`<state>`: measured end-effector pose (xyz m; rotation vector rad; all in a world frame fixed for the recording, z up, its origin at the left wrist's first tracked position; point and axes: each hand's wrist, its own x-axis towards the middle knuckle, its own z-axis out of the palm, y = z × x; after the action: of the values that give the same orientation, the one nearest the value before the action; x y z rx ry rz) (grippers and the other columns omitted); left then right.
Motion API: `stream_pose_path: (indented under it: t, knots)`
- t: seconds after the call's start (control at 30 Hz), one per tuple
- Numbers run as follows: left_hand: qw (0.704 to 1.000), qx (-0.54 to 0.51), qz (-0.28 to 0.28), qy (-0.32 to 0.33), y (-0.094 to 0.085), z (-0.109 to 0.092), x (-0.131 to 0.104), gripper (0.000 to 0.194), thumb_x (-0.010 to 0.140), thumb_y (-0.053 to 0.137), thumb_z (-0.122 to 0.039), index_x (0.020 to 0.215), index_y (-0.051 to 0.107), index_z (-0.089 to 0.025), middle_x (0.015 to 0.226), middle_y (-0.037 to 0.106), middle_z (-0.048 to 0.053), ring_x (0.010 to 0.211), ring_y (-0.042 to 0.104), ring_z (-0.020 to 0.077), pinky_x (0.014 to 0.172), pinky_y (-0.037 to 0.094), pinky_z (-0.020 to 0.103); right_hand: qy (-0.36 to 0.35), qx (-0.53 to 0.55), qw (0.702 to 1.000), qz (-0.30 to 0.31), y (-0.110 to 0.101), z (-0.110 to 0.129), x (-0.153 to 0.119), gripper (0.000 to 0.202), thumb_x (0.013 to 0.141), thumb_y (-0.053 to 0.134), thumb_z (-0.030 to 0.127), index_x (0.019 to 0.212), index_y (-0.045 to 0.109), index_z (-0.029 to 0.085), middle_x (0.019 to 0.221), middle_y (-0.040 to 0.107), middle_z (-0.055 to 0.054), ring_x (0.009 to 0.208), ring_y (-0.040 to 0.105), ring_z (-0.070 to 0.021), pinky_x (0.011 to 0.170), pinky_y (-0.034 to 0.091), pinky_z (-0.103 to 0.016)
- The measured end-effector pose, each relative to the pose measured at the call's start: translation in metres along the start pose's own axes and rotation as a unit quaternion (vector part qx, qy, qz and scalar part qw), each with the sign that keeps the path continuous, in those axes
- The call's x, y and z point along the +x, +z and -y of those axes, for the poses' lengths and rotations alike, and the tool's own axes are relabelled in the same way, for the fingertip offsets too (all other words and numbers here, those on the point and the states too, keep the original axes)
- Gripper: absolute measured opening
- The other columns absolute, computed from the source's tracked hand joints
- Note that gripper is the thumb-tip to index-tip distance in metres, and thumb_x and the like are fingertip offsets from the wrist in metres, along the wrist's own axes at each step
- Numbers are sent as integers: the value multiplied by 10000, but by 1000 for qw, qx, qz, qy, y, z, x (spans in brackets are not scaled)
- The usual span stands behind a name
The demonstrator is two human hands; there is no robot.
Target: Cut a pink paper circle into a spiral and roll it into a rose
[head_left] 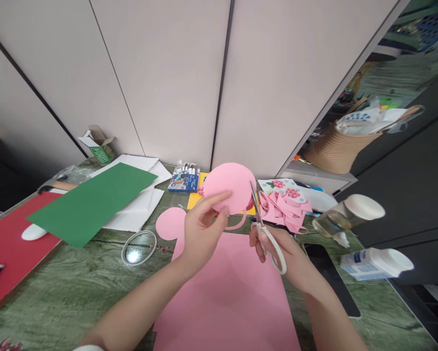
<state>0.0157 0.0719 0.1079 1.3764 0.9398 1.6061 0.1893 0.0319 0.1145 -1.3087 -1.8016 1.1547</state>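
Observation:
A round pink paper piece (pixel 229 183) is pinched between the thumb and fingers of my left hand (pixel 206 226). My right hand (pixel 273 246) grips white-handled scissors (pixel 273 246), whose blades meet the right edge of the round piece. A narrow curved strip of pink paper (pixel 238 225) hangs below the round piece. Under both hands lies a large pink sheet (pixel 228 292) on the green wood-grain table. Another pink circle (pixel 170 223) rests at the sheet's upper left corner.
Pink scraps (pixel 283 209) are heaped right of the scissors. Further right are a phone (pixel 330 278), a bottle (pixel 347 214) and a white container (pixel 374 264). On the left lie a green sheet (pixel 94 202), a red sheet (pixel 17 243) and a ring (pixel 124 256).

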Motion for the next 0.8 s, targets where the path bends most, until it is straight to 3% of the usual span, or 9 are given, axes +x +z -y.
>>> stream_pose_path:
  t: [0.2,0.57,0.8]
  knots:
    - [1000,6,-9,-11,1,-1,1,287,749,639,-214,1033,645,-254,1063,649,43,918,619,163,688,531,231,11,7,1000,-3,1,1,0,367,935,320,438,766,532,190,580,458,33,576,431,-123,589,325,-262]
    - [1000,17,2,25,1,-3,1,250,735,629,-170,977,652,-228,984,659,31,895,617,151,707,523,231,-19,3,1000,-2,-1,4,0,381,936,293,460,773,505,189,604,451,24,608,428,-135,625,329,-283]
    - [1000,12,5,-3,0,-4,-1,238,752,606,-166,976,657,-226,1015,657,42,905,616,157,709,518,229,-10,-4,1000,-6,1,4,0,398,934,284,467,763,508,187,596,454,19,602,430,-138,618,335,-281]
